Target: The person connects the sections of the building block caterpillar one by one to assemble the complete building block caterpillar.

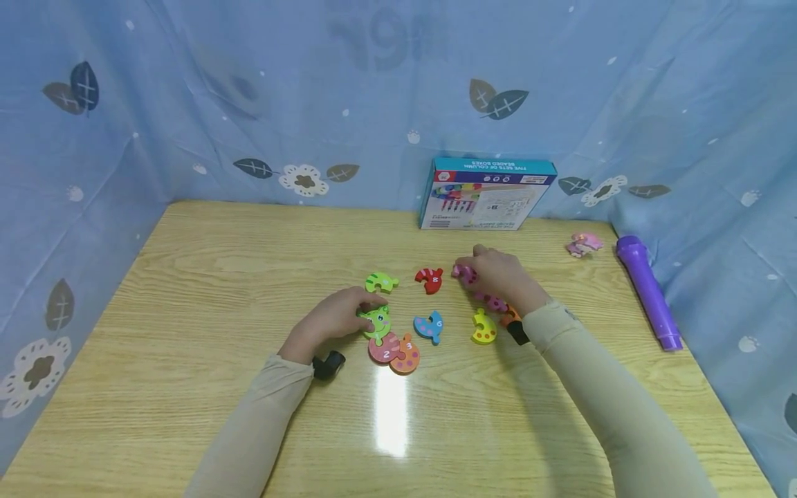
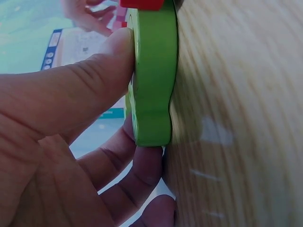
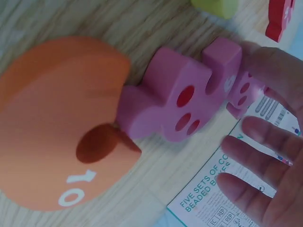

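Observation:
My left hand [image 1: 336,316] grips the green caterpillar-head puzzle piece [image 2: 154,71], thumb on its face and fingers at its edge. Joined below the head are the dusky pink piece numbered 2 [image 1: 381,350] and the orange piece numbered 3 [image 1: 406,358]. Farther right, my right hand [image 1: 500,277] pinches a pink piece with dark spots [image 1: 463,274] between thumb and fingertips. Beneath that hand lies another spotted pink piece [image 3: 170,94], beside an orange piece numbered 10 [image 3: 61,123], which the wrist partly covers in the head view.
Between the hands lie a red piece [image 1: 431,280], a blue piece [image 1: 429,326] and a yellow piece [image 1: 483,327]. A striped green piece [image 1: 380,282] sits beyond the left hand. A box [image 1: 488,195] stands at the back; a pink trinket [image 1: 584,244] and purple microphone-shaped toy [image 1: 649,294] lie right.

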The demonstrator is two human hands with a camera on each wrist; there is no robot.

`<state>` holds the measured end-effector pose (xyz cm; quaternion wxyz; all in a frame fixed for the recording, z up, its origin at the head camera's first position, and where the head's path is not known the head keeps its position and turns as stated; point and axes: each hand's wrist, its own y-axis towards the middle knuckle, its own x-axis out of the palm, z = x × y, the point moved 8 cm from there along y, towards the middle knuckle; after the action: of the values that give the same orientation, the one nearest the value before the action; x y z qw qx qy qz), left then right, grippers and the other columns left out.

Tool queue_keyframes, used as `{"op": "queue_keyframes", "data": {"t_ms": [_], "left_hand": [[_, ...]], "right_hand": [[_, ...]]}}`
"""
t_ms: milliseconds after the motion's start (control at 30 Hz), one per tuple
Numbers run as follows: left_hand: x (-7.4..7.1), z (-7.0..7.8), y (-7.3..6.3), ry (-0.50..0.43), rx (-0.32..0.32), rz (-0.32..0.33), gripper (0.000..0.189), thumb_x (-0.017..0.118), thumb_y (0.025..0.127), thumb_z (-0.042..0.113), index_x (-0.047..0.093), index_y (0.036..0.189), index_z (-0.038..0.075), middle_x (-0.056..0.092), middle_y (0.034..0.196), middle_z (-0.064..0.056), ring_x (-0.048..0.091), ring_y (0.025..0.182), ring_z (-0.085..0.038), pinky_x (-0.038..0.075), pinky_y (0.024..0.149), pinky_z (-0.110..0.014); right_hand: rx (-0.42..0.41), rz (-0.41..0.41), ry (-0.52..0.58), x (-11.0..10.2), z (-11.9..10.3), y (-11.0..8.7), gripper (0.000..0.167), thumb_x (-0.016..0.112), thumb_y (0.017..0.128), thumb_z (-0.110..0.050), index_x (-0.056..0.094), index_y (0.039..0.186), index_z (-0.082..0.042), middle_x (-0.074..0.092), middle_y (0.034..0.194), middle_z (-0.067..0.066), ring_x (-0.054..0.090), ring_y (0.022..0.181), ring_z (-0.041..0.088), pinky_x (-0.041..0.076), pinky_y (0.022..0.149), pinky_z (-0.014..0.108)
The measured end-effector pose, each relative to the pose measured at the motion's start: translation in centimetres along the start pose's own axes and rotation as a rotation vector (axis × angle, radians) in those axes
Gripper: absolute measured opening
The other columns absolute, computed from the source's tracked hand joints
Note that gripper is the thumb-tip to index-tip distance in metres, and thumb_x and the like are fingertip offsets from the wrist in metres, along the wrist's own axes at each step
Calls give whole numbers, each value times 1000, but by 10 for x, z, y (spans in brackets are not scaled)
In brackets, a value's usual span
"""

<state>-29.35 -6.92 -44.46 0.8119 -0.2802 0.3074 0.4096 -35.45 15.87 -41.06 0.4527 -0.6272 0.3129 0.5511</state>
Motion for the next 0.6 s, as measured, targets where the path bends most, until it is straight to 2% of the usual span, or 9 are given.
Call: {"op": "queue_keyframes", "data": {"t_ms": [167,233,333,433,567,600], "left_hand": [[1,-1,1,4,-19,-3,47,73,79,14,61,123,20,59,108,0,53,96,-16,44,85,-34],[2,-2,2,4,-26,-3,47,73,79,15,61,123,20,59,106,0,52,96,-15,44,84,-34],[2,-2,2,7,-25,-3,46,73,79,15,61,123,21,59,105,0,52,94,-15,44,84,-34],[1,-2,2,6,-17,-4,46,73,79,14,61,123,20,59,105,-1,52,95,-16,44,84,-35],[1,-2,2,9,-14,-2,46,72,79,15,61,123,20,59,108,-2,54,98,-17,44,85,-36],[1,-2,2,10,-16,-1,46,72,80,15,61,123,21,59,109,-2,54,99,-17,44,86,-36]], "right_hand": [[-88,99,14,-9,-18,-7,44,71,80,-27,61,122,-14,55,120,12,52,102,30,48,82,47],[-154,142,40,-14,-33,-12,42,70,80,-26,62,119,-11,59,115,11,54,99,27,49,81,42],[-269,178,103,-19,-59,-22,38,66,81,-24,63,115,-8,62,102,6,54,84,20,49,71,34],[-351,135,209,-17,-83,-31,42,65,81,-25,61,118,-8,59,107,7,54,84,18,48,73,32],[-392,34,369,-12,-105,-39,49,67,80,-24,56,125,-8,53,117,5,52,91,16,46,81,32],[-403,14,404,-11,-109,-41,50,67,80,-23,55,125,-8,53,114,3,50,88,15,46,79,30]]}}
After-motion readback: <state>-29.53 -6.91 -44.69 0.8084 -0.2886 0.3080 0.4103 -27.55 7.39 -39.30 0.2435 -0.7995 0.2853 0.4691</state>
